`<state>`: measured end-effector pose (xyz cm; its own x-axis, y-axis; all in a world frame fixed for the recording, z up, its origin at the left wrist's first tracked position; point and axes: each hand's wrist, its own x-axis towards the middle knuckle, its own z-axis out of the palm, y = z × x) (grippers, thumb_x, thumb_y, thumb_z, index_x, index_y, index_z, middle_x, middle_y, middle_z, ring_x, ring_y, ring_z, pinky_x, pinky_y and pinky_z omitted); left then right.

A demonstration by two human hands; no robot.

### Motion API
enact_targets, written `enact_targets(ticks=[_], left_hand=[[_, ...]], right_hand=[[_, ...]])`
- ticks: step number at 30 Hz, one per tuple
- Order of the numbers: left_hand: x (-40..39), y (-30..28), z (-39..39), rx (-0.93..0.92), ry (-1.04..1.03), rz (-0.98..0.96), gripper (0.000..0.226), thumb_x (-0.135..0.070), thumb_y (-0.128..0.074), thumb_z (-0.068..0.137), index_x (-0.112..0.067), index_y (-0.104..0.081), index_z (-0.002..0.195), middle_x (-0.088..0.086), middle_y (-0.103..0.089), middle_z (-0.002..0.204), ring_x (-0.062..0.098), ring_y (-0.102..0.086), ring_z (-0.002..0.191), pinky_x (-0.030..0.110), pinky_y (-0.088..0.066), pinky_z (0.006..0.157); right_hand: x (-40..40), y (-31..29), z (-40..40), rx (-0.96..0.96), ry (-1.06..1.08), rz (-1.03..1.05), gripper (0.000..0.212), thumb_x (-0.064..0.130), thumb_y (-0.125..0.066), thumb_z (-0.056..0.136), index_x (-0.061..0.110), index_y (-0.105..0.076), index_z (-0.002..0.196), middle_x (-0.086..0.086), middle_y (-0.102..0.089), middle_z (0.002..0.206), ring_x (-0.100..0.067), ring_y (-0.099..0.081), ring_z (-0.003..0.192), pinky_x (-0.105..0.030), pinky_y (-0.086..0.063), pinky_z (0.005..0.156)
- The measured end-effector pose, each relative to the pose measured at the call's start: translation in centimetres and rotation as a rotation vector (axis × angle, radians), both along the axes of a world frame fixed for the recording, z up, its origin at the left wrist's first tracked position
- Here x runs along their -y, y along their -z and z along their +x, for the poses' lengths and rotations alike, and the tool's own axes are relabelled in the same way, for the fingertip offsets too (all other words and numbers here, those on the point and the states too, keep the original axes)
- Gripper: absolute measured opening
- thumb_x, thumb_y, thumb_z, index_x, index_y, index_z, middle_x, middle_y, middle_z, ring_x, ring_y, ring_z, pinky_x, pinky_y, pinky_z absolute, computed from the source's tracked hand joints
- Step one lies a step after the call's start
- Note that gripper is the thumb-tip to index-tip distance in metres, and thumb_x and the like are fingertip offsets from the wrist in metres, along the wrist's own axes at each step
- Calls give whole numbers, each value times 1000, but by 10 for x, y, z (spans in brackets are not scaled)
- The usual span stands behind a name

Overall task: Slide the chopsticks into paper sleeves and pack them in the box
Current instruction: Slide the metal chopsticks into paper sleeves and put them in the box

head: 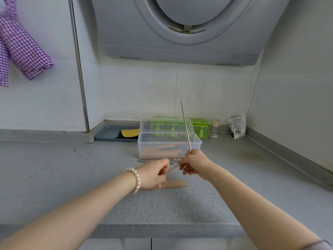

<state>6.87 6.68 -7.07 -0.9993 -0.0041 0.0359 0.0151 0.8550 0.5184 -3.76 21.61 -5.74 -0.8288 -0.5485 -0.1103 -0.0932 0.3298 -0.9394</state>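
White packet (237, 125), far right on the worktop (72, 177): it has black print and a bar code of thin lines, but the words are too small to read.
Clear box (169, 147), middle: a dark label sits on its near side; its white marks are too blurry to read.
Other things: no words or numbers can be read.

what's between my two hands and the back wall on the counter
In the head view, a clear plastic box holding sleeved chopsticks sits just beyond both hands, with a green container behind it against the wall.
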Motion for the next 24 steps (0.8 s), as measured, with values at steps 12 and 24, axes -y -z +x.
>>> enact_targets(ticks=[12, 24], left_hand=[[9, -14, 2, 241, -123, 790, 5, -2, -55, 90, -5, -51, 89, 9, -62, 67, 16, -62, 52, 30, -56, 55], [28, -20, 10, 244, -154, 943, 24, 3, -43, 93, -11, -48, 112, 11, -63, 77, 14, -57, 54, 28, -53, 54]], right_hand=[[3, 2, 21, -41, -152, -154, 44, 19, -67, 84, 18, -29, 62, -6, -64, 59, -21, -63, 47, -22, -40, 38], [-49, -35, -15, -582, -126, 214, 48, 49, -58, 82, 14, -49, 52, 4, -33, 46, -12, -27, 43, -24, -27, 48]])
